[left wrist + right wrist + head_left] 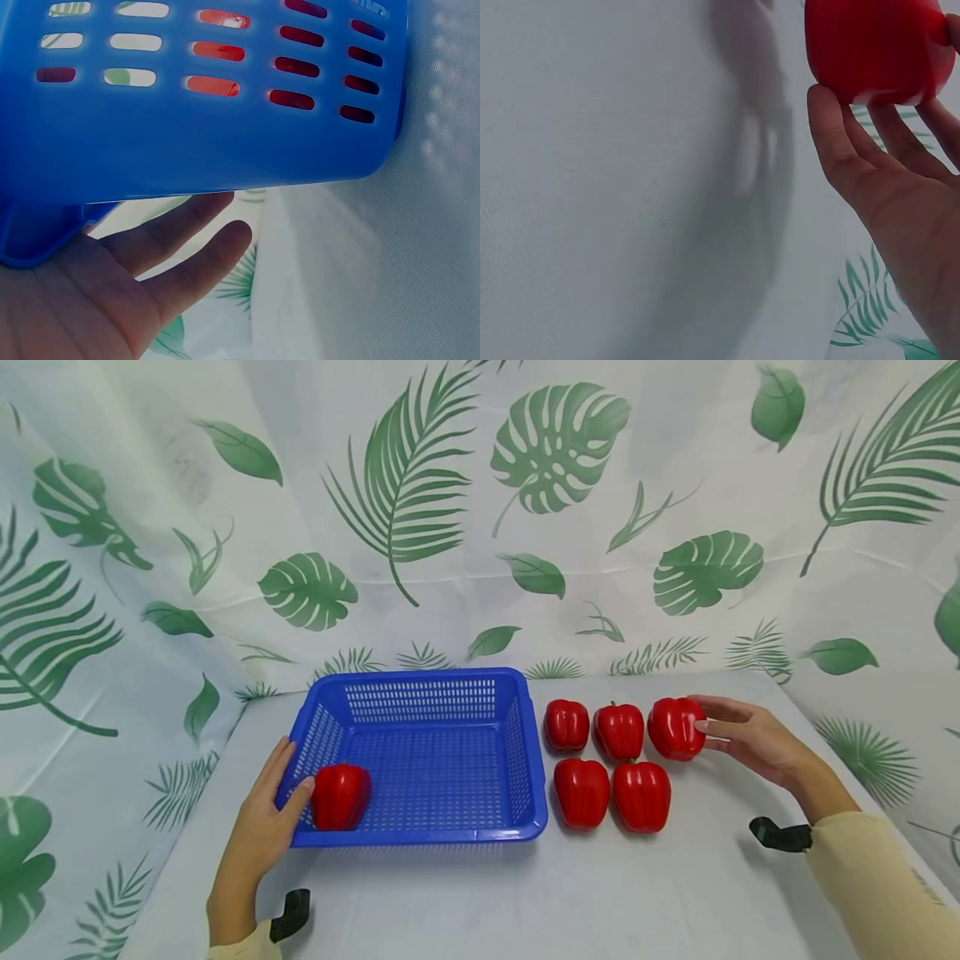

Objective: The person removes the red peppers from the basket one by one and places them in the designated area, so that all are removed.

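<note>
A blue plastic basket [442,793] with slotted walls stands on the table, one red bell pepper [341,797] inside at its near left corner. My left hand [258,822] rests against the basket's left side, thumb laid over the rim. Its visible fingers are straight and apart outside the wall in the left wrist view. At the right, my right hand [750,739] holds another red bell pepper [677,728] between thumb and fingers; the right wrist view shows fingertips against this pepper [877,52]. Left of that hand lie several more red bell peppers [581,793].
White cloth with green leaves hangs behind the table [600,893] and along its sides. The loose peppers sit close together just right of the basket's right wall. A black strap end [780,835] sticks out at the right wrist, another [291,914] at the left.
</note>
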Motion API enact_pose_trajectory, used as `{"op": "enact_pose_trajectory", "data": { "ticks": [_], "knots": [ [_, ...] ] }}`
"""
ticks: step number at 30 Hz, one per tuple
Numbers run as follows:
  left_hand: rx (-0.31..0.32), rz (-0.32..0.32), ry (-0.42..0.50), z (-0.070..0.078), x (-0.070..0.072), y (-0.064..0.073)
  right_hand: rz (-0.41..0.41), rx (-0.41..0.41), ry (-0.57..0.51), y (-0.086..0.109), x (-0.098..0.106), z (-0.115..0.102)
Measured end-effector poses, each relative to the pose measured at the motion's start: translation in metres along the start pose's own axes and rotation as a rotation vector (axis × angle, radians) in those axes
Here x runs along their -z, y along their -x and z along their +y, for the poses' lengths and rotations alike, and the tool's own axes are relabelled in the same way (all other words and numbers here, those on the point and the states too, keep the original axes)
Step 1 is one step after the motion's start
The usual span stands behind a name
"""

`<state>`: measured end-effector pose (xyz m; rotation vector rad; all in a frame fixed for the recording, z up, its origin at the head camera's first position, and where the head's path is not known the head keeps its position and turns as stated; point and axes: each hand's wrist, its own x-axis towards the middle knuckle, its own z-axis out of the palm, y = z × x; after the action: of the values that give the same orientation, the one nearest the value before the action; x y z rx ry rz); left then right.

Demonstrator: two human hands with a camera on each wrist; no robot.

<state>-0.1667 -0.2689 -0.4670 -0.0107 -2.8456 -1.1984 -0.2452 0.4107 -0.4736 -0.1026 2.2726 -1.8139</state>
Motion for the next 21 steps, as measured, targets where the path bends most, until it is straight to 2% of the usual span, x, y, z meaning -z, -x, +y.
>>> {"op": "enact_pose_trajectory", "data": {
  "ticks": [9, 21],
  "knots": [
    [0.002, 0.002, 0.006, 0.002, 0.000, -0.001, -0.029, -0.039, 0.173, -0.005, -0.007, 0.006],
    [0.011, 0.001, -0.005, 0.002, 0.000, -0.001, -0.021, 0.014, 0.115, -0.010, -0.016, 0.010]
  ]
}}
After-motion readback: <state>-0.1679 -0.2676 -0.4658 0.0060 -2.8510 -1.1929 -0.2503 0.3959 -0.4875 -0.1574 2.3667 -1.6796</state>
